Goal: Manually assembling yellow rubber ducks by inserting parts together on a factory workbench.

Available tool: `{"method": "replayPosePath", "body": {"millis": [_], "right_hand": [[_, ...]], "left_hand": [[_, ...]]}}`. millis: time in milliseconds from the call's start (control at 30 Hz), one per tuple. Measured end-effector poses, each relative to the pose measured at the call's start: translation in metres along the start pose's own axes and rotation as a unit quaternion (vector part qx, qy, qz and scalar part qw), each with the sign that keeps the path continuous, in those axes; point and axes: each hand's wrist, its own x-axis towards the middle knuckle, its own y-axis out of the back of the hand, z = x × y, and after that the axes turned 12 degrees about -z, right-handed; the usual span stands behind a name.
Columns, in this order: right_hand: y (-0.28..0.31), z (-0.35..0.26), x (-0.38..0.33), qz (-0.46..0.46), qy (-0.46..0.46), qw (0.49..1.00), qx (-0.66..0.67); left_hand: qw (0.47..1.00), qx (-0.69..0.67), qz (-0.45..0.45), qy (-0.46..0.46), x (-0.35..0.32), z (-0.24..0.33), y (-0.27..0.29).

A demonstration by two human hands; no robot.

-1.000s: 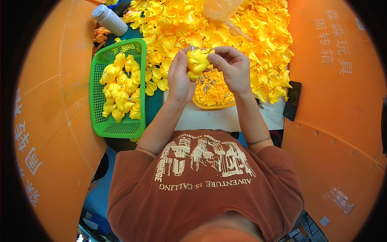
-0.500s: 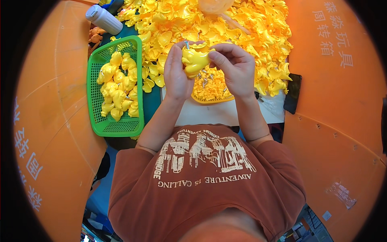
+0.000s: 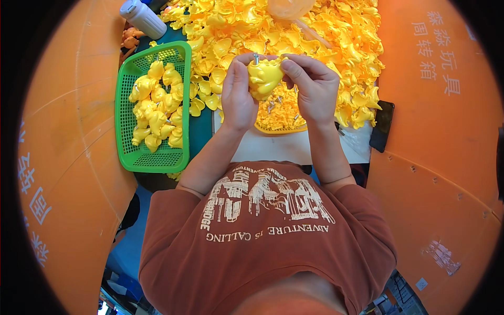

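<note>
Head view: a yellow part (image 3: 264, 77) is grasped between both hands above a shallow tray (image 3: 281, 127) of small screws, the left hand (image 3: 236, 94) clenched on its left side, the right hand (image 3: 311, 86) pinching its right (both equally near). A green basket (image 3: 152, 107) at the left is filled with finished yellow pieces

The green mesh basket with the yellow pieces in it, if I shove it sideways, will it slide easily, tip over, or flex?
The green mesh basket looks low and wide with a flat base, so it would probably slide rather than tip. Its thin plastic lattice may flex a little. The yellow pieces inside look like hollow shells, so the load is likely light.
</note>
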Motion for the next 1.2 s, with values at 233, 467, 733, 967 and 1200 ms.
{"method": "replayPosePath", "body": {"millis": [233,467,733,967,1200], "right_hand": [[-0.009,0.001,-0.005,0.019,0.038,0.999,0.024],[-0.011,0.003,-0.01,0.017,0.059,0.998,-0.005],[-0.008,-0.004,-0.009,-0.034,0.07,0.995,-0.062],[-0.014,-0.002,-0.009,0.013,0.085,0.987,-0.138],[-0.012,-0.005,-0.009,-0.006,0.072,0.995,-0.064]], "left_hand": [[0.995,0.045,-0.035,-0.078,-0.004,-0.006,0.0],[0.993,0.024,-0.041,-0.104,-0.005,-0.009,0.0],[0.992,0.031,-0.055,-0.109,-0.005,-0.013,0.003],[0.983,0.08,-0.054,-0.157,-0.004,-0.014,0.0],[0.982,0.105,-0.038,-0.152,-0.005,-0.012,-0.001]]}}
